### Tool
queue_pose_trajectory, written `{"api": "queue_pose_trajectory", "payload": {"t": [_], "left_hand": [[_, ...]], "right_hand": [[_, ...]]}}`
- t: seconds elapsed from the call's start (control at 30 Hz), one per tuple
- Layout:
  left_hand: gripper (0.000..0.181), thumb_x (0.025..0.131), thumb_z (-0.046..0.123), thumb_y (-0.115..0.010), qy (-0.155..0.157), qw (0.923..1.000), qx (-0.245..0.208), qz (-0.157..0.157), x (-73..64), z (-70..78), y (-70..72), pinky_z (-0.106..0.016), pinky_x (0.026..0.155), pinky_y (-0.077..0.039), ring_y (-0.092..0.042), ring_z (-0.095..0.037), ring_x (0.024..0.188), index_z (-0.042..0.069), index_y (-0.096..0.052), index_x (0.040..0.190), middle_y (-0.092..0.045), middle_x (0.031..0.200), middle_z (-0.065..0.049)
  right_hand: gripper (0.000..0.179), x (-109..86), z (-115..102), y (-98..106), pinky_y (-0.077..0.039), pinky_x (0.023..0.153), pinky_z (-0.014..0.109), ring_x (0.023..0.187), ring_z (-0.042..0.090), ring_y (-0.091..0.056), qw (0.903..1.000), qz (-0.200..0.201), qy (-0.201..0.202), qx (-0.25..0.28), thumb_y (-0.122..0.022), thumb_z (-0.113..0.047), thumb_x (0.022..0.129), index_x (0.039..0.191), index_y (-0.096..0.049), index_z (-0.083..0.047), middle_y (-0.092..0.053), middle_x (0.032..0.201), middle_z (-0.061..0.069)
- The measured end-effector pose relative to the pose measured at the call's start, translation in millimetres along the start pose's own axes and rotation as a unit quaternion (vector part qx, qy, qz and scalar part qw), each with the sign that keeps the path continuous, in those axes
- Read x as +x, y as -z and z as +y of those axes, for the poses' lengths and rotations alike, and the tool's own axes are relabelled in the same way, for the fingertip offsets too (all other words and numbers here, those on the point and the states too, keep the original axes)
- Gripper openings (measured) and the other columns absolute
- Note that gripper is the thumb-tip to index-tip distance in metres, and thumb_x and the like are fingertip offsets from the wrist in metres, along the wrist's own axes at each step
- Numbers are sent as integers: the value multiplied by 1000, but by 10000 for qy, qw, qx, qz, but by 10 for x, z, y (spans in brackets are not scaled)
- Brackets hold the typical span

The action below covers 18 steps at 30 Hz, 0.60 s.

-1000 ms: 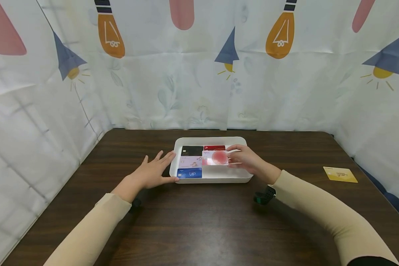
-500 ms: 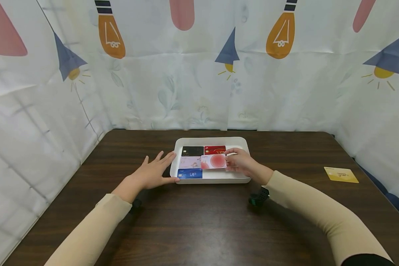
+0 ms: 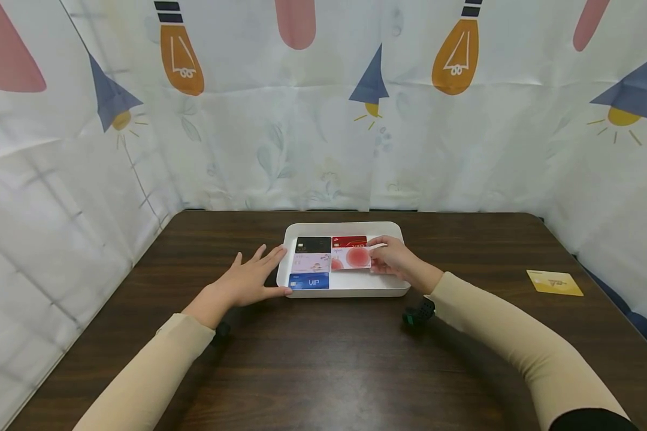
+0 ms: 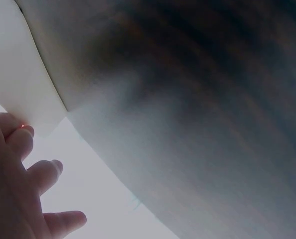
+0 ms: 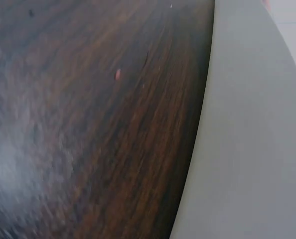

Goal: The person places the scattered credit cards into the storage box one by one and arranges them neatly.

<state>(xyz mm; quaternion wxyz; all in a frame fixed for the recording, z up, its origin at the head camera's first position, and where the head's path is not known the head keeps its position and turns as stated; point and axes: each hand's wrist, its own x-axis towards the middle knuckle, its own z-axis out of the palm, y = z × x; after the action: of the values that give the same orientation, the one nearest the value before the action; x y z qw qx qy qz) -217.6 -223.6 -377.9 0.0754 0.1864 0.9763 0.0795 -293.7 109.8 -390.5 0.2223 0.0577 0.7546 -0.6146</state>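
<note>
A pink-and-white card (image 3: 351, 258) with a coral circle is held at its right edge by the fingers of my right hand (image 3: 395, 260), low over the white tray (image 3: 369, 291). It overlaps the lower part of a red VIP card (image 3: 348, 241). In the tray's left column lie a black VIP card (image 3: 313, 245), a pale pink flowered card (image 3: 311, 263) and a blue VIP card (image 3: 309, 281). My left hand (image 3: 249, 280) has its fingers spread, fingertips and thumb at the tray's left rim. In the left wrist view, several left fingers (image 4: 44, 175) show beside the tray wall.
A gold card (image 3: 555, 282) lies alone at the right of the dark wooden table (image 3: 323, 359). A printed white curtain (image 3: 313, 149) hangs behind the table. The right wrist view shows mostly wood grain and the tray's outer wall (image 5: 242, 139).
The right hand first brought the pink-and-white card left and nearer, uncovering more of the red card, then shifted it slightly right and back. The left hand has stayed at the tray.
</note>
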Motion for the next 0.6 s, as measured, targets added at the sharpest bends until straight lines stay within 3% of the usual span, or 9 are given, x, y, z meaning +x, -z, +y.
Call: {"api": "queue_pose_trajectory", "payload": {"t": [0.17,0.4,0.53,0.6], "left_hand": [[102,92,70,-61,-5,10000,1,-9,4,3,-1,-77,112,-8,-14,-42,154,13,-20,165,-22,169,-10],[102,92,70,-60,0,10000,21,-8,9,6,-4,-77,112,-8,-14,-42,154,13,-20,165,-22,169,-10],[102,91,70,-61,10,10000,33,-12,7,3,-1,-77,112,-9,-14,-42,154,13,-20,165,-22,169,-10],[102,91,71,-60,9,10000,34,-16,8,0,0,-77,112,-9,-14,-42,154,13,-20,165,-22,169,-10]], "right_hand": [[39,0,-11,4,-57,64,23,68,16,-57,9996,-101,9,-260,-57,-8,105,142,-50,-2,-58,113,16],[41,-25,-60,22,-58,66,25,77,20,-57,9961,-347,11,-811,-63,-9,102,140,-50,-2,-58,111,16],[53,-46,-88,29,-58,67,25,78,20,-57,9890,-608,124,-1345,-74,-6,94,140,-48,-1,-56,109,15],[59,-34,-86,31,-56,66,23,76,19,-56,9798,-689,305,-1850,-79,-6,89,140,-49,-1,-55,108,15]]}}
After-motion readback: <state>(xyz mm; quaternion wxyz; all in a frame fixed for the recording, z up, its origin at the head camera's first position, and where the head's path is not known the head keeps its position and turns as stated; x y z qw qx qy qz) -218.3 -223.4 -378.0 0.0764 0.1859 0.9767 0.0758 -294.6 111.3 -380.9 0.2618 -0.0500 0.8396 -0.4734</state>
